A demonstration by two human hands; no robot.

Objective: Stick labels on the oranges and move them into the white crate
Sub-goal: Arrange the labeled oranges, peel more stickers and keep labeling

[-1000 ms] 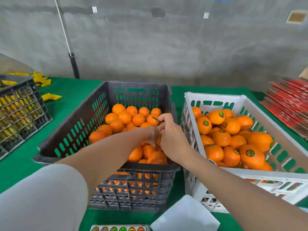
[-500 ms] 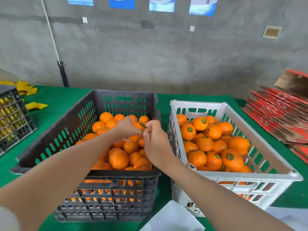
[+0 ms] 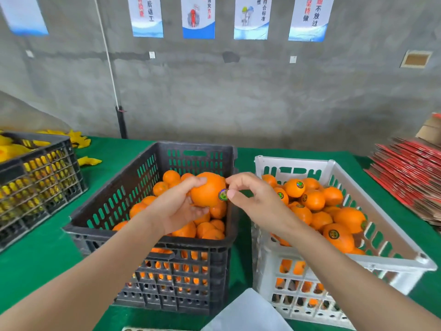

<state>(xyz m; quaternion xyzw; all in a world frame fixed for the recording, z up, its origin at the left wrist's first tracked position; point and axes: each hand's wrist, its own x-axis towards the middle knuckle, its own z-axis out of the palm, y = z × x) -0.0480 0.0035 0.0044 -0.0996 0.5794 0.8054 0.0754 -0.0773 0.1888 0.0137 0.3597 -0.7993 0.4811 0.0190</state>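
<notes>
Held orange (image 3: 207, 189): was lifted above the far right corner of the dark crate (image 3: 152, 225), clear of the loose oranges (image 3: 191, 229) heaped below it.
Left hand (image 3: 177, 206): gripped the held orange from its left and underside, the fingers curled over the top.
Label (image 3: 223, 194): a round sticker sat on the right face of the held orange, toward the other hand.
Right hand (image 3: 256, 199): stood just right of the held orange; a fingertip (image 3: 231, 193) touched the edge of the label, the other fingers loosely curled and grasping nothing.
White crate (image 3: 379, 237): stood just beside the dark crate on its right, holding labelled oranges (image 3: 317, 211), several with stickers showing.
Desk (image 3: 43, 254): carried both crates on a green cover.
Black crate (image 3: 35, 187): stood well apart at the left edge, with yellow contents.
Red cardboard stack (image 3: 410, 177): lay at the far right of the desk.
Posters (image 3: 229, 17): 4 hung on the grey wall behind.
</notes>
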